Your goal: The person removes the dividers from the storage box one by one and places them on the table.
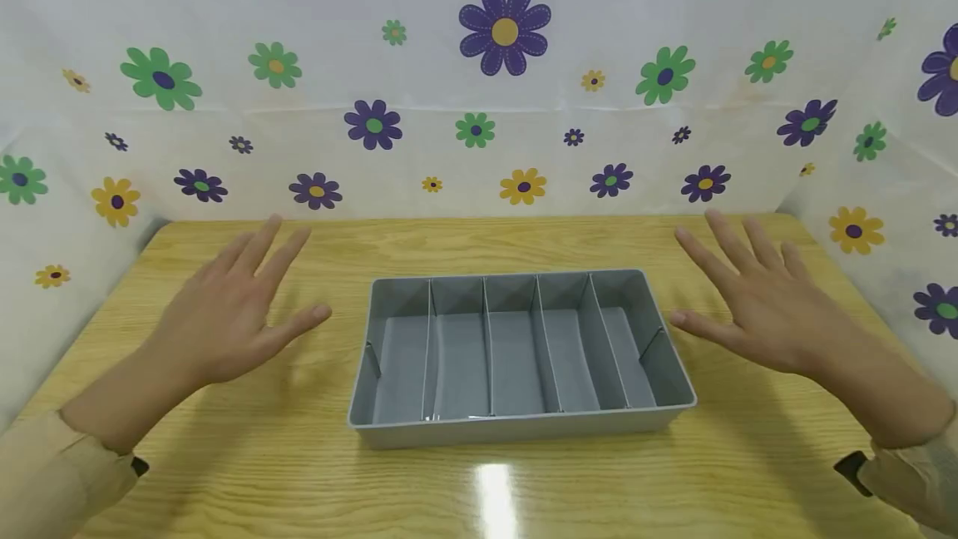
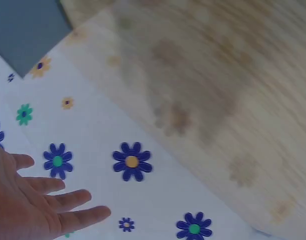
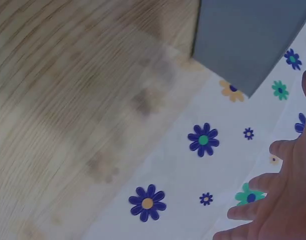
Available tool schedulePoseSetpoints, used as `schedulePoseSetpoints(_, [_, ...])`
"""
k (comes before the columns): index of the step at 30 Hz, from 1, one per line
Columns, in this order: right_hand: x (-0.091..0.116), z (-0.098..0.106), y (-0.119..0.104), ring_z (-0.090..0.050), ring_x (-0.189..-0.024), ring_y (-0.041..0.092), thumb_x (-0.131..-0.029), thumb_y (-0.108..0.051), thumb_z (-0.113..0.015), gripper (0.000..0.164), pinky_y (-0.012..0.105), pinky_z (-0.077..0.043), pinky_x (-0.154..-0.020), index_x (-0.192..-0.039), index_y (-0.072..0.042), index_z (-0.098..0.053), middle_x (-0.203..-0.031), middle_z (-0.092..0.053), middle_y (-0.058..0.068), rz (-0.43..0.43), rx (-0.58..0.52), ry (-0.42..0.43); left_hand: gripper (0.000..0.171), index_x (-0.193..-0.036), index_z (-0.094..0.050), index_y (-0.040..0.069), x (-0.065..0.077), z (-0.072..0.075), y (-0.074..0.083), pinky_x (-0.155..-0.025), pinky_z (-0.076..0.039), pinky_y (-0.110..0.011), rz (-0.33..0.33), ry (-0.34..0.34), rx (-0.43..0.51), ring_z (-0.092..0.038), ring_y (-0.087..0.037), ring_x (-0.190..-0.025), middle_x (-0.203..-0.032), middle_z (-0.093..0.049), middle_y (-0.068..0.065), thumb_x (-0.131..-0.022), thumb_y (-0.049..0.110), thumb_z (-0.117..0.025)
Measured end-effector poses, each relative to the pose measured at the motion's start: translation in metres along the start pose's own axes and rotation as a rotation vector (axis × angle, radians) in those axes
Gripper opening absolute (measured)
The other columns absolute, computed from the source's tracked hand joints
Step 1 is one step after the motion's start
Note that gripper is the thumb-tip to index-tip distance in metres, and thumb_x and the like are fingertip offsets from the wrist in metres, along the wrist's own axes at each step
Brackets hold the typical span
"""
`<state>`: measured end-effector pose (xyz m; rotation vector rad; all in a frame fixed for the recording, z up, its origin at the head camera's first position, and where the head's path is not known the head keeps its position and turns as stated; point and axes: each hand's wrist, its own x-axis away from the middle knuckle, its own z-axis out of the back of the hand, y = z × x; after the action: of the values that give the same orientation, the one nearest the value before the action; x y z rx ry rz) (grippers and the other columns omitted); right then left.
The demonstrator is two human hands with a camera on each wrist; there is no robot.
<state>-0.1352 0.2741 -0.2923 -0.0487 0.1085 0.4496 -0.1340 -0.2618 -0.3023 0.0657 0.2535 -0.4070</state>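
Observation:
A grey plastic organizer tray (image 1: 524,428) lies on the wooden table, split by thin dividers into several long compartments with nothing seen inside them. To its left my left hand (image 1: 224,306) hovers with fingers spread, apart from the tray. My right hand (image 1: 778,306) is held on the other side, fingers spread too, its thumb close to the tray's right edge in the head view. Each wrist view shows one outer side of the tray, the left one (image 2: 30,32) and the right one (image 3: 247,42). Neither hand holds anything.
The wooden table (image 1: 224,464) reaches back to a white cloth (image 1: 427,65) printed with flowers, which also hangs at both sides. A bright light reflection shows on the tabletop in front of the tray.

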Motion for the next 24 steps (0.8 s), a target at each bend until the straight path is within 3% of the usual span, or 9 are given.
schedulePoseSetpoints(6, [-0.009,0.003,-0.016,-0.008,-0.136,0.039,-0.086,-0.057,-0.050,0.080,0.065,-0.021,-0.103,-0.149,-0.025,-0.010,-0.154,-0.003,0.010,0.055,-0.028,0.110,0.075,-0.149,-0.011,0.022,-0.014,0.012,0.028,-0.068,-0.049,-0.062,0.047,0.088,0.152,-0.035,-0.038,-0.126,-0.150,-0.024,-0.012,-0.090,0.054,-0.046])
schedulePoseSetpoints(12, [-0.019,0.007,-0.039,-0.021,-0.132,0.039,-0.085,-0.059,-0.051,0.077,0.060,-0.024,-0.104,-0.146,-0.020,-0.025,-0.148,-0.026,0.015,0.025,-0.067,0.185,0.068,-0.147,-0.019,0.021,-0.018,0.022,0.053,-0.062,-0.052,-0.053,0.076,0.159,0.248,-0.052,-0.031,-0.110,-0.138,-0.043,-0.012,-0.092,0.050,-0.045])
schedulePoseSetpoints(18, [-0.014,0.009,-0.062,-0.032,-0.125,0.035,-0.085,-0.056,-0.053,0.066,0.060,-0.031,-0.099,-0.135,-0.014,-0.045,-0.135,-0.046,0.012,-0.058,-0.191,0.245,0.068,-0.144,-0.024,0.016,-0.009,0.031,0.069,-0.062,-0.054,-0.042,0.102,0.036,0.382,-0.063,-0.014,-0.079,-0.123,-0.057,-0.010,-0.091,0.050,-0.047])
schedulePoseSetpoints(24, [-0.008,0.010,-0.074,-0.040,-0.120,0.031,-0.085,-0.049,-0.058,0.055,0.058,-0.039,-0.093,-0.129,-0.016,-0.051,-0.128,-0.052,0.009,-0.076,-0.244,0.321,0.062,-0.140,-0.032,0.018,-0.003,0.038,0.074,-0.067,-0.053,-0.045,0.125,-0.023,0.447,-0.062,-0.014,-0.086,-0.124,-0.056,-0.005,-0.090,0.051,-0.048])
